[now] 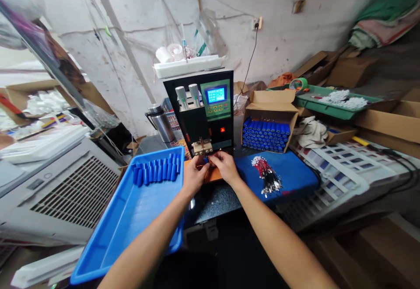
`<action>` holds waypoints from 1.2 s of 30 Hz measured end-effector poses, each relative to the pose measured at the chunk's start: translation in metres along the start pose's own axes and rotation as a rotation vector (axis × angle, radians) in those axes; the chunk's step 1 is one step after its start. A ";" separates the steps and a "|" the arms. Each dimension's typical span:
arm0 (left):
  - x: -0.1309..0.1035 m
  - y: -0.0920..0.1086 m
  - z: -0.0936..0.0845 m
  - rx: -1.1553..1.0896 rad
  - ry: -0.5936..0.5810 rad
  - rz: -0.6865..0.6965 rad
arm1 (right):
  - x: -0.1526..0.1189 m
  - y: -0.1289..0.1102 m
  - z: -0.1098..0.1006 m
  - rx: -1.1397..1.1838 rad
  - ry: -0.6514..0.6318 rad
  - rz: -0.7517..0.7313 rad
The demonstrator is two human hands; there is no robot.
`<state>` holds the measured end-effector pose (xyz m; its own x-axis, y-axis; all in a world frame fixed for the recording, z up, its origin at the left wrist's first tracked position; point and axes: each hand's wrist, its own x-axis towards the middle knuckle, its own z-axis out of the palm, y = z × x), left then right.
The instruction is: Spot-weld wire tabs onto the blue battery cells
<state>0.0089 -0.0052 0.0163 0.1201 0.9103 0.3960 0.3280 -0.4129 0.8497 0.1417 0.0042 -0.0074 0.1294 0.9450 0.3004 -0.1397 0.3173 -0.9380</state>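
Observation:
My left hand (194, 176) is closed on a blue cylindrical battery cell (206, 160), mostly hidden by the fingers. Close beside it, my right hand (225, 166) has thumb and fingers pinched together at the same spot; whatever they hold is too small to make out. Both hands are just under the electrodes (202, 145) of a black spot welder (197, 127) with a lit screen. Beneath them lies an orange surface (215, 175). Left of my hands, a blue tray (131, 223) holds several blue cells (159, 170) in rows.
A cardboard box (272, 96) packed with blue cells stands right of the welder. Red and black wire leads (267, 175) lie bundled on a blue mat (295, 173). A steel flask (162, 122) stands left of the welder; a green tray (331, 105) is at the right.

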 end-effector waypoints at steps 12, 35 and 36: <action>0.001 -0.002 0.001 0.034 0.009 0.001 | -0.045 -0.017 -0.007 -0.199 -0.164 0.332; -0.005 0.015 -0.005 -0.112 -0.128 -0.199 | -0.030 -0.025 -0.019 0.417 -0.067 0.421; -0.004 0.016 -0.007 -0.116 -0.157 -0.217 | -0.028 -0.026 -0.019 0.434 -0.056 0.421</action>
<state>0.0071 -0.0157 0.0306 0.2052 0.9671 0.1500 0.2534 -0.2006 0.9463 0.1608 -0.0321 0.0053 -0.0742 0.9953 -0.0617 -0.5569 -0.0926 -0.8254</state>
